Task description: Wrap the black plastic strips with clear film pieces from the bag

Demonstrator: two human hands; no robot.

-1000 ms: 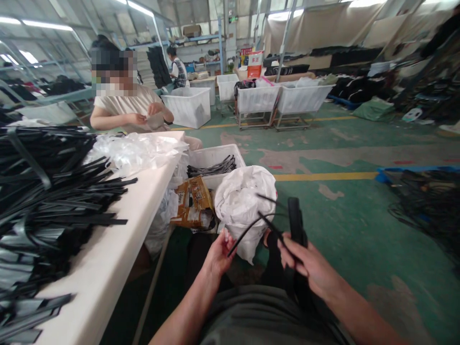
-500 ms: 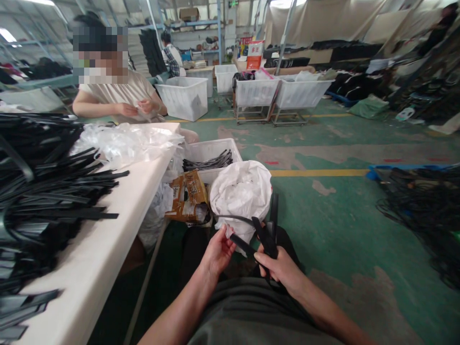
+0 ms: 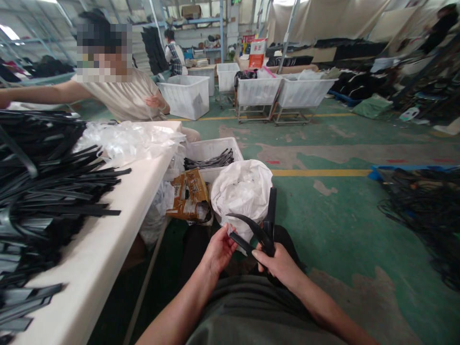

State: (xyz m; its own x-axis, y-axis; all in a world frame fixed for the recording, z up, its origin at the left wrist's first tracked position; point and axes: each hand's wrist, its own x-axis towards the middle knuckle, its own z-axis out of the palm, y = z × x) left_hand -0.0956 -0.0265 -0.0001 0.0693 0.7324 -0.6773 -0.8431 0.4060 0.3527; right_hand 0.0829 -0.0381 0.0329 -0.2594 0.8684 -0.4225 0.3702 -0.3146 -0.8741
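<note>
workshop floor (image 3: 341, 201): two hands, several black strips (image 3: 262, 230)

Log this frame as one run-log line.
left hand: pinching strap end | right hand: gripping black straps | behind: white bag

Bright, even overhead light, soft shadows, wide-angle bending at edges, slight blur.
</note>
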